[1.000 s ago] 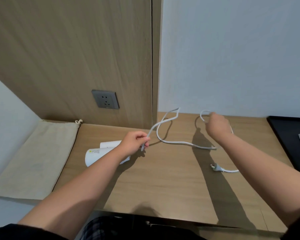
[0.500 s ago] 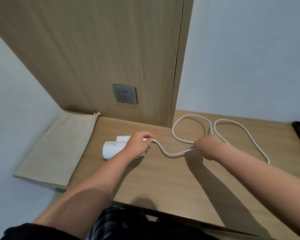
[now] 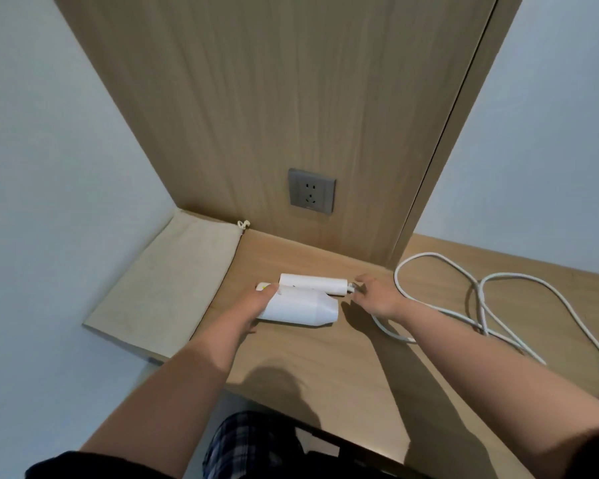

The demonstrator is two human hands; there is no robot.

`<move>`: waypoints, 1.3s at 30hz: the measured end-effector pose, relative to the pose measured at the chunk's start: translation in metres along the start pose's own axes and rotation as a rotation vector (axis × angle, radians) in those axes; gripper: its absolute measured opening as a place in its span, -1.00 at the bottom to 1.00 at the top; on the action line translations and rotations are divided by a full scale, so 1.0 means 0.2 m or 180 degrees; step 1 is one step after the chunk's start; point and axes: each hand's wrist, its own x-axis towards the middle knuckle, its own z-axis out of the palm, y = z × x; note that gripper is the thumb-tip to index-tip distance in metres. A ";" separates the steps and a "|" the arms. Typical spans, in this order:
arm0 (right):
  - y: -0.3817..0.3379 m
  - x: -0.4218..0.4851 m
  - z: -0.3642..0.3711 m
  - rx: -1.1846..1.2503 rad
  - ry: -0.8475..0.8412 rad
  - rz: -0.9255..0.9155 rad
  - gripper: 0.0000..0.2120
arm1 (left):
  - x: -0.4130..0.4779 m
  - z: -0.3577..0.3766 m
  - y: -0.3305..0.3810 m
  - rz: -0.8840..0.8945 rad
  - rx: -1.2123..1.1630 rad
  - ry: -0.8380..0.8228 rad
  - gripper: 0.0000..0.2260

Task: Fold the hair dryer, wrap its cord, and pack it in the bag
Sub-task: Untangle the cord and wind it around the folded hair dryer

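Observation:
The white hair dryer (image 3: 301, 307) lies folded on the wooden desk (image 3: 325, 354), its handle tucked along the far side of the barrel. My left hand (image 3: 256, 302) grips the barrel's left end. My right hand (image 3: 374, 295) pinches the white cord (image 3: 491, 305) right where it leaves the handle's end. The cord trails off to the right in loose loops over the desk. A flat beige drawstring bag (image 3: 166, 288) lies on the desk's left end, against the wall.
A grey wall socket (image 3: 311, 196) sits in the wooden panel behind the dryer. White walls close in on the left and behind the cord. The desk's front edge runs near my lap, where checked fabric shows.
The view swung left. My left hand went from the cord to the dryer's barrel. My right hand slid along the cord to the handle's end, and the cord now lies in loops at the right.

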 end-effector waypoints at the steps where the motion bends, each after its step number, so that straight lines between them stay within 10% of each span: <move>1: -0.01 0.01 0.01 0.0151 -0.0059 0.0074 -0.51 | 0.01 0.00 -0.01 -0.0129 -0.0168 -0.0075 -0.48; 13: -0.03 0.07 -0.19 0.1412 0.0824 0.0057 -0.74 | 0.01 -0.03 0.13 -0.0011 -0.1120 -0.1415 -0.65; 26: -0.12 -0.32 -0.67 0.1550 0.1682 -0.0852 -0.87 | -0.28 -0.03 0.47 0.2122 0.1715 -0.1650 -0.56; 32: -0.01 -0.40 -0.82 0.2937 0.1171 -0.0975 -0.82 | -0.41 -0.05 0.54 0.2262 0.0833 -0.1398 -0.41; 39: 0.07 -0.44 -0.74 0.2693 0.1276 -0.0892 -0.74 | -0.52 -0.07 0.55 0.1934 -0.0283 -0.1534 -0.40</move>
